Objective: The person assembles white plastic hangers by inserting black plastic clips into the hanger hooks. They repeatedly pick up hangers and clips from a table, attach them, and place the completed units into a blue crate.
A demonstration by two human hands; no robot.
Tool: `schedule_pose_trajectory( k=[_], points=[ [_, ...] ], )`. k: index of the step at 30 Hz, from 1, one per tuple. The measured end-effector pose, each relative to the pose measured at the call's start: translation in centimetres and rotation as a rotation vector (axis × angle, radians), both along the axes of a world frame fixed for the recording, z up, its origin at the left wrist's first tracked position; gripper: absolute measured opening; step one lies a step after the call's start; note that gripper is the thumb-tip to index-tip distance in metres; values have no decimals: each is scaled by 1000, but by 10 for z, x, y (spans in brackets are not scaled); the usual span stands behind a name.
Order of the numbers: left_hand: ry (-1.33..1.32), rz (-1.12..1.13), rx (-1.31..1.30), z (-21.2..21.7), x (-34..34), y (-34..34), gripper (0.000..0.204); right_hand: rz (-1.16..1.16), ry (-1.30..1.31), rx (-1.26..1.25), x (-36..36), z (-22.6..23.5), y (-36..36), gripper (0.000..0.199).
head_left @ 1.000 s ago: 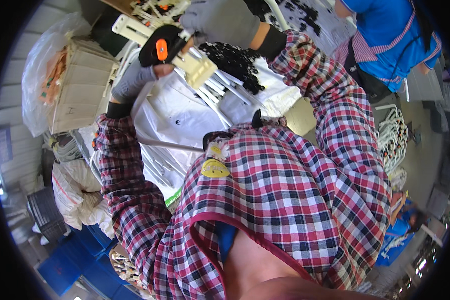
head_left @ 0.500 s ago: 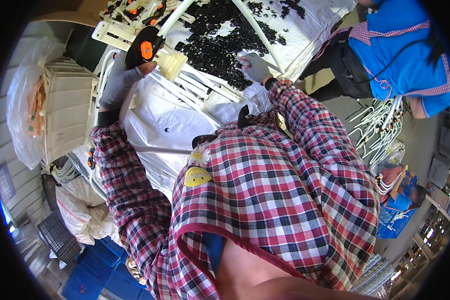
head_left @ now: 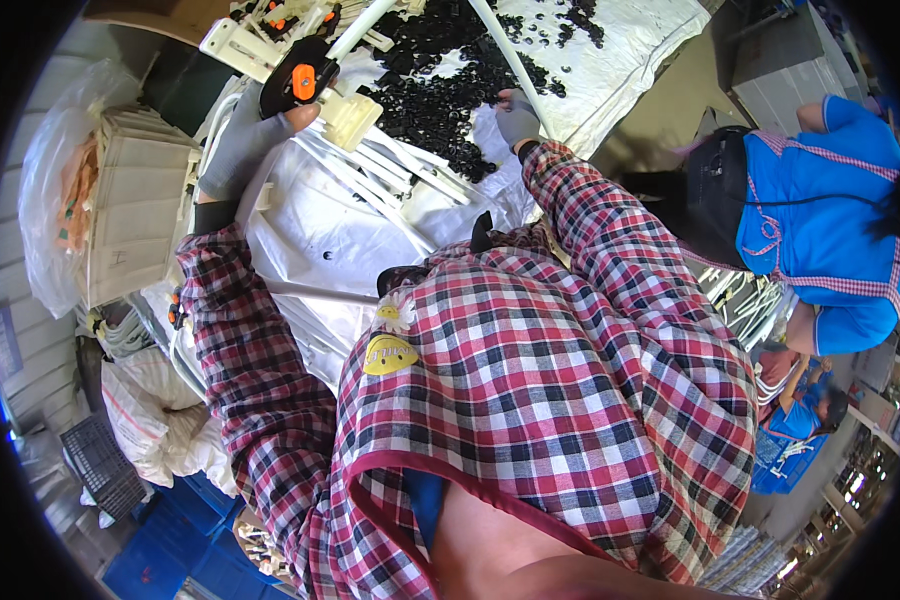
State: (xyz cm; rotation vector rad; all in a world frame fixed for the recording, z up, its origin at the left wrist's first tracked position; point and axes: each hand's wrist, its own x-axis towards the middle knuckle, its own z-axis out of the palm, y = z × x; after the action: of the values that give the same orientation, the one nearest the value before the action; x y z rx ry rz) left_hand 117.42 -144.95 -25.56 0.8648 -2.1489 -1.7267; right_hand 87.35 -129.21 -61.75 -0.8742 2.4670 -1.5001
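Note:
My left hand (head_left: 242, 148), in a grey glove with bare fingertips, is closed round a black disc-shaped joint (head_left: 288, 78) with an orange button (head_left: 303, 82). A white bent tube (head_left: 362, 28) runs up from that joint and out of the frame. On the right, the other white tube length (head_left: 510, 48) slants down beside my right hand (head_left: 517, 120). That hand is gloved too, its fingers curled at the edge of a pile of small black parts (head_left: 440, 110). Whatever lies in the curled fingers is hidden. A cream plastic block (head_left: 350, 120) sits just right of the joint.
White tubes (head_left: 370, 175) lie on the white sheet (head_left: 290, 220) below the block. Cream fittings with orange-buttoned parts (head_left: 280, 20) are heaped at the far left. A plastic-lined cream crate (head_left: 140, 210) stands left. A co-worker in blue (head_left: 820, 210) is at the right.
My right hand has moved slightly up and close against the right tube. My left hand still holds the joint. The co-worker in blue has shifted down and right in the view.

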Motion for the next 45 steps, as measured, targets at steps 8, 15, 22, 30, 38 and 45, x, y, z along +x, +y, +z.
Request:
schedule_pose_trajectory(
  k=[8,15,22,30,38,45],
  points=[
    [6,-8,58,8,-1,3,75,568,68,387,24,12,-3,18],
    [47,74,2,-2,21,-11,80,326,91,242,10,-2,3,16],
    [80,50,164,-5,23,-10,80,545,-382,-110,37,100,-27,14],
    [-76,19,-212,0,6,-21,71,638,8,-395,84,274,-51,18],
    [76,-20,-5,-8,-1,-17,76,682,-215,-604,93,306,-64,14],
    [37,-39,-127,-9,-3,-20,73,744,262,-445,89,326,-65,20]
  ],
)
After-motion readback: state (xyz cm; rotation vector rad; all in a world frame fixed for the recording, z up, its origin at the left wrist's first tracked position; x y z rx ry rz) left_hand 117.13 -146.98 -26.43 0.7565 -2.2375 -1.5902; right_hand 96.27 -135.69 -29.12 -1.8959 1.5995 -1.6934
